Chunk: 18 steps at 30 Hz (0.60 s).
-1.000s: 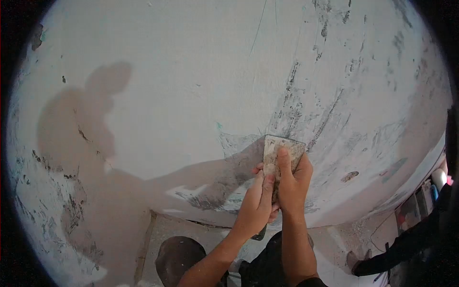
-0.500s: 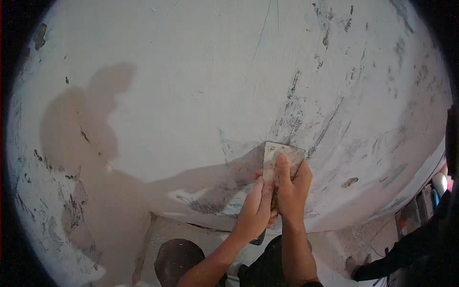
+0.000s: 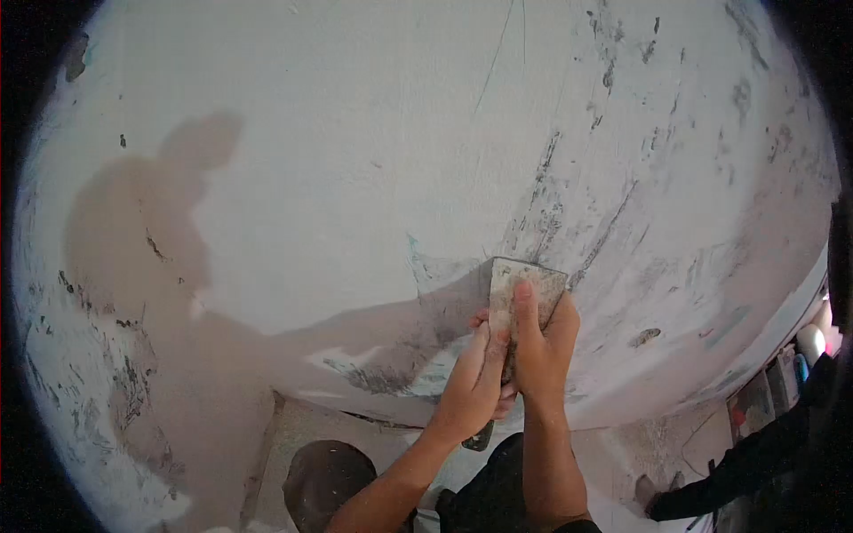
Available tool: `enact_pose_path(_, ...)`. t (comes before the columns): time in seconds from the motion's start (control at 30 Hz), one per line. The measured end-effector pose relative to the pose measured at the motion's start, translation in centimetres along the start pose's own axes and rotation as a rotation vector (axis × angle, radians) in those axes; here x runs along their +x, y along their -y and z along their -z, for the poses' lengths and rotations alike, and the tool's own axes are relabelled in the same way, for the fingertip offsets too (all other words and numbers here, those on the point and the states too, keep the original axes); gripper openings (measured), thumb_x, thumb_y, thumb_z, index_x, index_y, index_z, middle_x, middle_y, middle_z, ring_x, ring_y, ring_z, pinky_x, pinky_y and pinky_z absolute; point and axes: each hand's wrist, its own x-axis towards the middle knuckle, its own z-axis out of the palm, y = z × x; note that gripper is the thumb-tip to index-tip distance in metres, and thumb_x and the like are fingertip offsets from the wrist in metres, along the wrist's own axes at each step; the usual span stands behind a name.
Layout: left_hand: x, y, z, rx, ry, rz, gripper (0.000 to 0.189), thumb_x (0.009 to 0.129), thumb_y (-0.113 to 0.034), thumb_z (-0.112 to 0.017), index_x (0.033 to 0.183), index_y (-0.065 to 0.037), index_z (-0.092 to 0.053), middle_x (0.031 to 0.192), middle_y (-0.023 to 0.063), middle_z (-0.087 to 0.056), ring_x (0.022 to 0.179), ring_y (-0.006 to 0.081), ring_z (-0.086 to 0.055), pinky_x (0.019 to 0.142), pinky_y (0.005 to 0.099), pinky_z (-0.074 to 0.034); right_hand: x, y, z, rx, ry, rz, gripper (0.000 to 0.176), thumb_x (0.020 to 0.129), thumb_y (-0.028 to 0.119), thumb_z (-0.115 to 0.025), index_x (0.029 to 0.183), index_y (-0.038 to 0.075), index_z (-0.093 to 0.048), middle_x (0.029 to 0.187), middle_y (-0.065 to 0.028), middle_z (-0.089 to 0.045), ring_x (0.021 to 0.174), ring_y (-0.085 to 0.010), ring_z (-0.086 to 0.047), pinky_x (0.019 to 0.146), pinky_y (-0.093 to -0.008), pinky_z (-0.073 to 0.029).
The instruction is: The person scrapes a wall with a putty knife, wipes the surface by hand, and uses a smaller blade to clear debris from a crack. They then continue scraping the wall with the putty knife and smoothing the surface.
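A putty knife point(image 3: 508, 282) with a broad, plaster-smeared blade is pressed to, or held just off, the patchy white wall point(image 3: 355, 178). My right hand point(image 3: 546, 355) grips it from the right, thumb laid along the blade's face. From the left, my left hand point(image 3: 473, 384) closes around its lower part, with fingertips showing beside the blade. The dark end of the handle sticks out below my hands. Dark scrape marks point(image 3: 542, 204) run up the wall from the blade's top edge.
At lower right, another person's dark-clothed leg point(image 3: 746, 475) and foot stretch across the floor point(image 3: 613, 453). Behind them stand boxes point(image 3: 755, 400) with assorted items. A rounded brown object point(image 3: 327, 475) is near my left forearm. My shadow point(image 3: 142, 231) falls on the wall.
The view has shifted slightly, moving the shadow and left-hand wall marks a little left. Both hands keep their grip on the putty knife in almost the same spot.
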Motion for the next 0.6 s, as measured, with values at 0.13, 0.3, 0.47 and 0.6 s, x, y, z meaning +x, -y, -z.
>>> enact_pose_path(0.13,0.2,0.6,0.8,-0.055,0.014,0.017,0.038,0.108,-0.037,-0.031,0.126,-0.006,-0.043,0.059,-0.0023,-0.039,0.041,0.0054,-0.031,0.037,0.0233,-0.026,-0.2,-0.3,0.1,-0.067,-0.015,0.020,0.027,0.100,0.022,-0.055,0.097,-0.005,-0.056,0.073,-0.0140,-0.067,0.061,-0.0206,-0.068,0.053,-0.0304,-0.055)
enact_pose_path(0.3,0.2,0.0,2.3,0.210,0.083,-0.229,0.039,0.107,-0.032,-0.038,0.123,0.000,-0.053,0.078,0.0062,-0.055,0.064,0.0121,-0.051,0.057,0.0258,-0.043,-2.9,-0.5,1.9,0.106,0.040,-0.067,0.030,0.096,0.020,-0.062,0.110,-0.006,-0.059,0.098,-0.0124,-0.069,0.088,-0.0180,-0.066,0.076,-0.0311,-0.054)
enact_pose_path(0.47,-0.9,-2.7,4.3,0.483,0.175,-0.450,0.030,0.100,-0.022,-0.056,0.104,0.007,-0.062,0.088,0.0128,-0.057,0.085,0.0208,-0.054,0.074,0.0321,-0.045,-2.5,0.1,5.0,0.044,0.417,-0.093,0.039,0.089,0.023,-0.072,0.117,-0.001,-0.061,0.111,-0.0096,-0.066,0.101,-0.0195,-0.062,0.090,-0.0357,-0.048)
enact_pose_path(0.6,-1.8,-3.8,4.8,0.645,0.118,-0.335,0.018,0.093,-0.013,-0.063,0.095,0.004,-0.067,0.089,0.0116,-0.060,0.083,0.0212,-0.057,0.074,0.0322,-0.046,-2.6,1.2,5.1,-0.286,0.756,-0.020,0.048,0.083,0.034,-0.078,0.116,0.003,-0.063,0.111,-0.0100,-0.067,0.103,-0.0230,-0.062,0.090,-0.0353,-0.047)
